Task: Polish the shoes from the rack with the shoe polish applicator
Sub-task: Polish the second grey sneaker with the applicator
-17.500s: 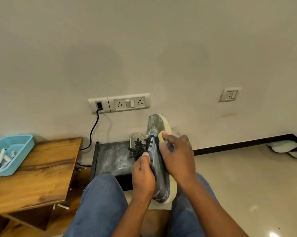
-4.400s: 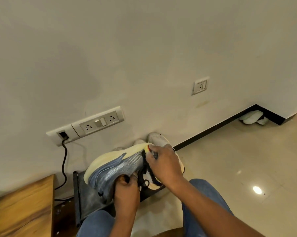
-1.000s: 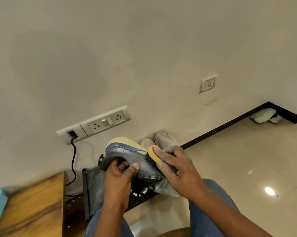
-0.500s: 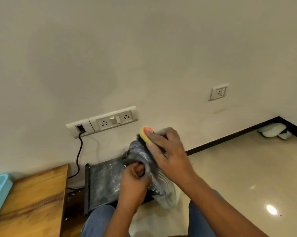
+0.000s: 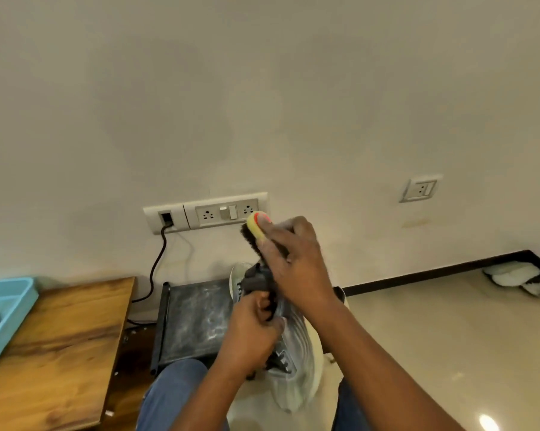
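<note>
- Compared with half a second back, the right hand [image 5: 288, 262] has lifted the shoe polish applicator [image 5: 253, 230] up along the shoe [image 5: 290, 340], so its yellow-and-red end now pokes out above the knuckles, up in front of the wall socket strip [image 5: 208, 212].
- Dark bristles show just under that yellow end, facing left, away from the palm. Right fingers are curled round the applicator body, a proper grip.
- Left hand [image 5: 251, 334] sits right below the right one, fingers curled into the shoe's collar area, holding it steady. Can't see what the fingertips are pinching, laces or tongue.
- Shoe's long axis runs roughly top-to-bottom of the view: heel end up under the right hand, toe down toward the knees, pale sole edge on the right side. It's held in the air over the lap, not resting on the shoe rack [image 5: 195, 318].
- Rack top is just left of the left hand, and a second pale shoe [image 5: 236, 276] peeks out behind the hands on it.
- My read: the stroke has run off the heel end, so this looks like the top of a pass. Next move is probably back down the upper, or flipping the shoe to hit another side.
- Applicator's long axis is tilted, yellow end up-left.
</note>
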